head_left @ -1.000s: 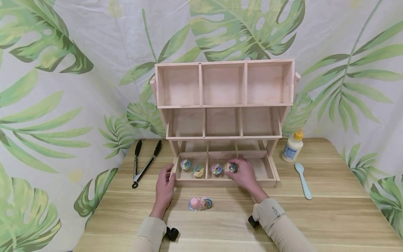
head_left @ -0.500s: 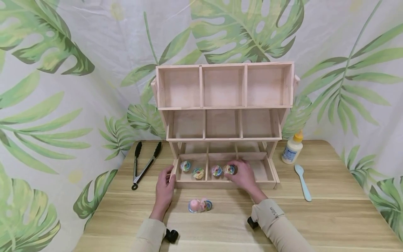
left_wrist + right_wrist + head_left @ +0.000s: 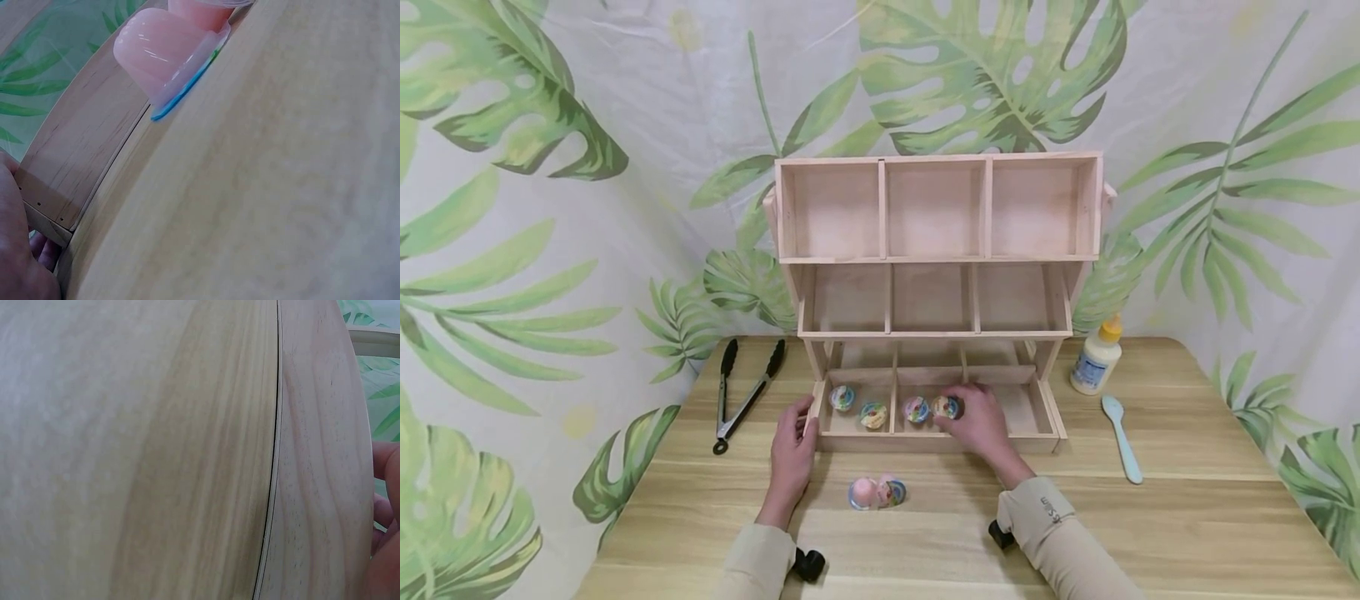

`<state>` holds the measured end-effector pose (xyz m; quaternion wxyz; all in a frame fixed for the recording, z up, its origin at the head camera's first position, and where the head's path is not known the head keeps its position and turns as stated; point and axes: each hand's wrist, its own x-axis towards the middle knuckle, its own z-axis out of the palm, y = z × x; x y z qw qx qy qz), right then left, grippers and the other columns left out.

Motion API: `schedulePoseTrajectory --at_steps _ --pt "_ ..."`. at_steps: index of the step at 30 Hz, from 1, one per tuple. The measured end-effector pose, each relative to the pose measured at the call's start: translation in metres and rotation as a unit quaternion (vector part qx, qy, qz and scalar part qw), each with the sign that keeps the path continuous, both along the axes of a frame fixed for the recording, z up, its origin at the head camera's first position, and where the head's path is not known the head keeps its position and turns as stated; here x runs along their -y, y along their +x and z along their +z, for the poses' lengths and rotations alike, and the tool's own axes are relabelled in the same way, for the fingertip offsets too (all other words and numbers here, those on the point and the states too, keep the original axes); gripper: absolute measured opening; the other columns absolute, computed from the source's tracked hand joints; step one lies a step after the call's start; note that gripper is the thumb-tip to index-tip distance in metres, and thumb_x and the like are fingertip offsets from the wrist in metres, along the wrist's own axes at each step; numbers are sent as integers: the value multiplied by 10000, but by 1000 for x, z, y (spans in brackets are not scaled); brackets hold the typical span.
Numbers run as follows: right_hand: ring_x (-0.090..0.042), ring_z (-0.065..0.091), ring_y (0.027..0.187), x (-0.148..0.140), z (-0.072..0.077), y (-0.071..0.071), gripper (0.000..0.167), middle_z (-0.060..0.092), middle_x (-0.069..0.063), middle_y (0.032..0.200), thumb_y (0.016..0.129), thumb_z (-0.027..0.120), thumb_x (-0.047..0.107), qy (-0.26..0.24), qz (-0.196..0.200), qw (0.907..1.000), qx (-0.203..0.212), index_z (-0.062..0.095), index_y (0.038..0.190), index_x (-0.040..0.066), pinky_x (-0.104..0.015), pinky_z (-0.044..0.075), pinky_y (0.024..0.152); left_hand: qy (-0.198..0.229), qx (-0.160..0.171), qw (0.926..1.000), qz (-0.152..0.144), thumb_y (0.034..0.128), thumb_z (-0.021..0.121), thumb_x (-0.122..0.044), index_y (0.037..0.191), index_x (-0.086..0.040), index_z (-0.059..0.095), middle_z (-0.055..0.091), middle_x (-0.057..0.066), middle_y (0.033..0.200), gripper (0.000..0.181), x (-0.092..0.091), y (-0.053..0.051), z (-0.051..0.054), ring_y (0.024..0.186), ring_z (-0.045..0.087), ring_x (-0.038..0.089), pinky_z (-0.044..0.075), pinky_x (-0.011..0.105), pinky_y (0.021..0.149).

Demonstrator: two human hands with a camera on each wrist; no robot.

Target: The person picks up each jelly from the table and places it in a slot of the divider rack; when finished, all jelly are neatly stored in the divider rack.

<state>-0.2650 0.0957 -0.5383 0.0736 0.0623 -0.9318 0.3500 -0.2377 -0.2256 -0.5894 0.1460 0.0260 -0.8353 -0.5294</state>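
In the head view, my right hand (image 3: pixel 981 421) pinches a jelly cup (image 3: pixel 945 407) between thumb and fingers inside the middle bottom compartment. Another jelly cup with a pink-and-blue lid (image 3: pixel 916 409) sits just left of it. Two more, one blue-lidded jelly cup (image 3: pixel 842 398) and one yellowish jelly cup (image 3: pixel 873 414), lie in the left bottom compartment. My left hand (image 3: pixel 793 446) grips the front left corner of the wooden tiered rack (image 3: pixel 937 261). The left wrist view shows its fingers at that corner, beside a pink jelly cup (image 3: pixel 162 53). In the right wrist view, the rack's front board hides the right hand's work.
Two pink jelly cups (image 3: pixel 877 492) lie on the wooden table (image 3: pixel 925 554) in front of the rack. Black-tipped tongs (image 3: pixel 741 400) lie at the left. A glue bottle with an orange cap (image 3: pixel 1096 358) and a pale blue spoon (image 3: pixel 1122 437) are at the right. A leaf-print cloth hangs behind.
The head view has tilted slightly, so everything sits a little lower. My right hand and its jelly cup have barely shifted within the middle compartment. The left hand stays at the corner.
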Motion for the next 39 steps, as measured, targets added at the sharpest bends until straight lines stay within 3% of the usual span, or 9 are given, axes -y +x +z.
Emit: schedulePoseTrajectory --at_steps 14,27,39 --pt "-479 566 1248 1 -6 1 458 723 -162 1210 731 929 245 246 50 9994 -247 769 1138 106 -638 454 1025 26 26 10000 -30 1081 532 -215 1483 -144 516 550 126 1422 408 1 2 -3 1230 601 298 510 479 1019" --pt "-474 580 1236 1 -2 2 449 733 -160 1210 737 930 245 419 128 9989 -181 773 1131 95 -621 460 1031 1 25 10000 -21 1081 535 -217 1481 -146 517 557 118 1414 406 0 2 -4 1230 603 290 505 472 1021" --pt "-463 575 1243 0 -1 -3 467 731 -140 1240 746 922 248 422 170 9989 -94 768 1165 108 -619 440 1055 -122 -205 9997 64 1074 532 -172 1478 -101 528 574 148 1393 410 -2 0 -3 1202 615 313 521 475 991"
